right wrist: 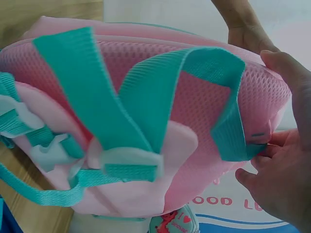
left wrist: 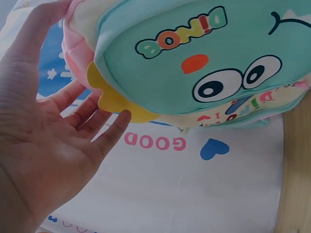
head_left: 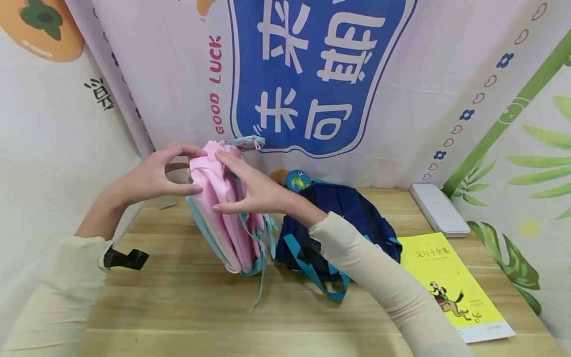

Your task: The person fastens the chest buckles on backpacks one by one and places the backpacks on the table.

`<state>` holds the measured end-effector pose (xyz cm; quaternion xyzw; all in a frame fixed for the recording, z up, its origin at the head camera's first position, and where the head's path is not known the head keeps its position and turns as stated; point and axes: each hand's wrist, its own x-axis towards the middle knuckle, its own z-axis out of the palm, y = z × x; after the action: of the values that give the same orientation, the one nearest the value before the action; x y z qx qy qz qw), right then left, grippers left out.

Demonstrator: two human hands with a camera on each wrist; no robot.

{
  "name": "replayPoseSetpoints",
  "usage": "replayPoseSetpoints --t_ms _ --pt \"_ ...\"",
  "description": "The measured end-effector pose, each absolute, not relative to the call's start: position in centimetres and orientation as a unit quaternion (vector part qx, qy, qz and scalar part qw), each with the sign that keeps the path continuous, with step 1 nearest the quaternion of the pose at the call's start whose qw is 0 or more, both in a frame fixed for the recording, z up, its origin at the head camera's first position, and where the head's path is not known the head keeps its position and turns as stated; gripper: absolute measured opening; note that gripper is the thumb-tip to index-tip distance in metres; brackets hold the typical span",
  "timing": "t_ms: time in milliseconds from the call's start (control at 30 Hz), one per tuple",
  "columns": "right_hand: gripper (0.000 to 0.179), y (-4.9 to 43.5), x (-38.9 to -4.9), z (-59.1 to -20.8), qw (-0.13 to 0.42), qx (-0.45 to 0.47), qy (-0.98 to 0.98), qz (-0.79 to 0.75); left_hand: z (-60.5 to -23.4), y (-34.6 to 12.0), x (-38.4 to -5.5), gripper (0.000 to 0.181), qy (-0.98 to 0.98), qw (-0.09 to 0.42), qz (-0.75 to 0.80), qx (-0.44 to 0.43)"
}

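A pink and mint-green child's backpack point(head_left: 209, 198) stands upright on the table, its top between my two hands. My left hand point(head_left: 149, 173) curves around the top on one side; in the left wrist view its fingers reach a yellow spike point(left wrist: 121, 104) beside the mint front with large cartoon eyes. From the other side my right hand point(head_left: 254, 186) holds the top, thumb along the near edge. In the right wrist view, curled fingers meet the bag near the end of a teal strap point(right wrist: 228, 124). The mesh back point(right wrist: 194, 104) faces that camera.
A navy backpack point(head_left: 339, 203) with blue straps lies just right of the pink one. Farther right are a yellow book point(head_left: 439, 277) and a white flat box point(head_left: 439, 208). A small grey piece point(head_left: 167, 204) lies at left. Printed cloth point(head_left: 178, 64) hangs behind.
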<state>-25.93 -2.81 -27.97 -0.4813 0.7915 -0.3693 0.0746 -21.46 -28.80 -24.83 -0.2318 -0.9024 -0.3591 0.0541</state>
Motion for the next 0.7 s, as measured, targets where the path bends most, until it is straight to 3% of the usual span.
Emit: replayPoseSetpoints --t_ms 167,700 --pt "0.111 -2.5 -26.0 -28.6 0.088 -0.478 0.790 -0.374 -24.5 -29.2 -21.5 0.069 -0.901 0.033 -0.356 -0.247" --pt "0.113 -0.7 -26.4 -31.4 0.121 -0.472 0.776 -0.401 -22.6 -29.2 -21.9 0.069 -0.905 -0.030 -0.340 -0.254"
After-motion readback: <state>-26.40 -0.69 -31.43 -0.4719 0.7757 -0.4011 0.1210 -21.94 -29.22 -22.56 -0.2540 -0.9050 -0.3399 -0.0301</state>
